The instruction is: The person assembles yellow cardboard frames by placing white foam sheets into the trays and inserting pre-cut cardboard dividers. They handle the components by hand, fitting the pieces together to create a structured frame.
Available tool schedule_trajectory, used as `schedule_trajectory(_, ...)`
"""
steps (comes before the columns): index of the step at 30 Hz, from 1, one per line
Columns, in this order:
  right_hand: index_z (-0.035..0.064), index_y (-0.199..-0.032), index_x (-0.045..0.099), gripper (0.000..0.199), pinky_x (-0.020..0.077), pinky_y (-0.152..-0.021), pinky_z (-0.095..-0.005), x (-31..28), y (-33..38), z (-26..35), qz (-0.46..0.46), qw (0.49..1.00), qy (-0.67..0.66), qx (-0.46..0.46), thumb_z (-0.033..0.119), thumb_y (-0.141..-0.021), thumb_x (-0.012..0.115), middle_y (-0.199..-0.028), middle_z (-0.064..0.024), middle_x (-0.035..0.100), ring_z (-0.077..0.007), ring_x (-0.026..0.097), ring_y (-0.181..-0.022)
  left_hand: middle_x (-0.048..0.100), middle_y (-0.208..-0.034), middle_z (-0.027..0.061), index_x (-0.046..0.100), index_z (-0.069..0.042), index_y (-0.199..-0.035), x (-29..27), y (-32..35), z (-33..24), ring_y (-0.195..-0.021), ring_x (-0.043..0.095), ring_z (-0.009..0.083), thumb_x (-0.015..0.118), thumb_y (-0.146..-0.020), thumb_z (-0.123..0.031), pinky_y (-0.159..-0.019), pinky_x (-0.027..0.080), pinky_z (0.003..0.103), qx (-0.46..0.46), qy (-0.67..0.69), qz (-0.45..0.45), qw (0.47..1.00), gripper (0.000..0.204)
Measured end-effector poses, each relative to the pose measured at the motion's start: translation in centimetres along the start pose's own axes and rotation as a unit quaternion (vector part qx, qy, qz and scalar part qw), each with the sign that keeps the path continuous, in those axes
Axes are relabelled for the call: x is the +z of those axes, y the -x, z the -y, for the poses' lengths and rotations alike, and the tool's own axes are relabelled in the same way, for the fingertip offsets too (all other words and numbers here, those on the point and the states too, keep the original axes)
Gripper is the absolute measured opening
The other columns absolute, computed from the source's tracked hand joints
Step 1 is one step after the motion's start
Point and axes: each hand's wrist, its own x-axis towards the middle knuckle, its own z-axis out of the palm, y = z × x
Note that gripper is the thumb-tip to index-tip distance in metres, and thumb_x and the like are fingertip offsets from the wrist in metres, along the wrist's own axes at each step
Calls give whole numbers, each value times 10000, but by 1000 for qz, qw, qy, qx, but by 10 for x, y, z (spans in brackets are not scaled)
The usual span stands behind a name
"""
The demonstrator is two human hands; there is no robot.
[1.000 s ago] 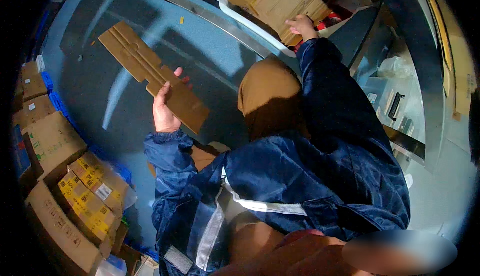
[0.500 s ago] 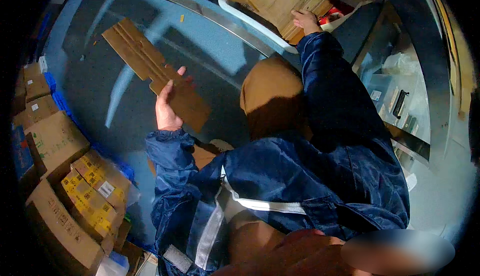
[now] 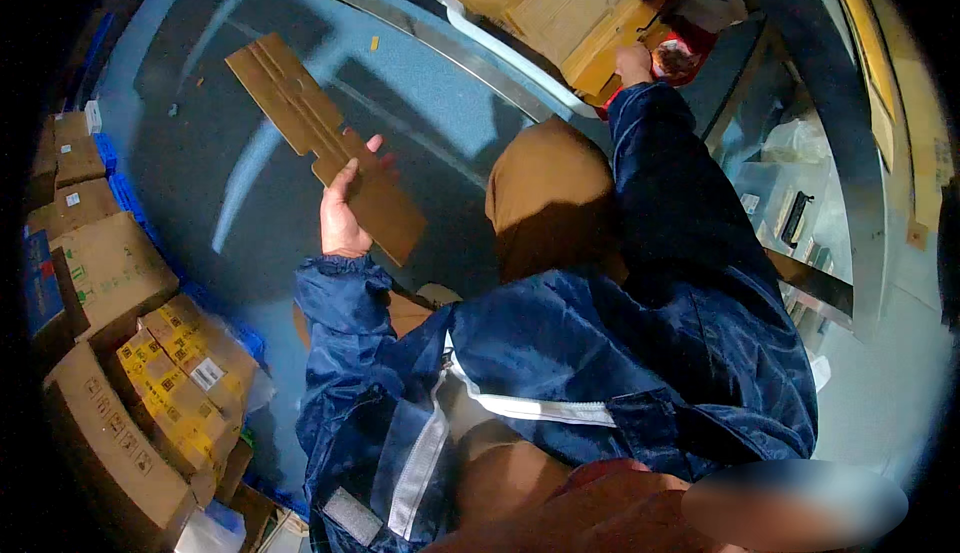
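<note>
My left hand (image 3: 345,218) is closed around the lower part of a flat, creased brown cardboard piece (image 3: 285,88), which is held tilted above the floor. The thumb lies on top of it and the fingers show past its far edge. Farther off to the right, my right hand (image 3: 632,63) is curled at the near right corner of a brown cardboard box (image 3: 568,8). Its fingertips are partly hidden against the cardboard. Right beside that hand is a red item (image 3: 678,58), partly covered, and its kind is unclear.
The cardboard box sits in a white-rimmed tray or bin (image 3: 510,58). Several cartons (image 3: 115,268) are stacked at the left, one with yellow tape (image 3: 175,383). A glass-fronted case (image 3: 800,183) stands at the right. My bent knee (image 3: 550,188) is between my arms.
My right hand has drawn slightly nearer and its fingers have curled in. The box has shifted, and more red shows around its corner. The left hand still holds the cardboard piece, almost unmoved.
</note>
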Motion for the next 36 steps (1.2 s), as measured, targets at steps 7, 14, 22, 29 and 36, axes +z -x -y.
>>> schedule_trajectory(7, -27, -1189, 588, 242, 519, -864, -386, -46, 83, 70, 60, 900, -422, -88, 44, -959, 561, -1118, -129, 665, -248, 651, -977, 539, -1422, 135, 360, -123, -1474, -4, -1, -1, -1138, 576, 289, 484, -991, -245, -990, 469, 451, -4, -2, 4, 1000, 514)
schedule_trajectory(14, -16, -1259, 533, 356, 525, -910, -319, -92, 268, 201, 496, 727, -456, -135, 51, -927, 642, -1137, -93, 658, -176, 650, -1026, 564, -1361, 175, 416, 14, -1407, 26, -4, -11, -1106, 594, 331, 572, -958, -254, -966, 495, 461, 11, 57, 60, 996, 546)
schedule_trajectory(22, -2, -1137, 547, 272, 513, -861, -309, -49, 336, 230, 501, 743, -364, -253, 69, -907, 675, -1097, -81, 653, -140, 631, -988, 638, -1206, 131, 525, -31, -1325, 27, 7, -7, -1102, 624, 292, 602, -943, -172, -976, 508, 455, -37, 138, 28, 989, 415)
schedule_trajectory(29, -4, -1172, 595, 318, 536, -803, -306, -59, 347, 236, 479, 746, -430, -174, 88, -893, 716, -1041, -65, 684, -141, 650, -920, 626, -1246, 148, 515, 12, -1329, 32, 14, -14, -1120, 613, 284, 566, -960, -186, -989, 496, 431, -47, 107, 26, 993, 422)
schedule_trajectory(36, -57, -1167, 582, 396, 541, -748, -407, -66, 136, 152, -47, 923, -362, -121, 167, -872, 723, -1011, -167, 701, -265, 687, -886, 515, -1381, 195, 373, -95, -1450, 14, -4, -9, -1075, 590, 309, 422, -1010, -239, -952, 506, 455, 11, 80, 48, 996, 465)
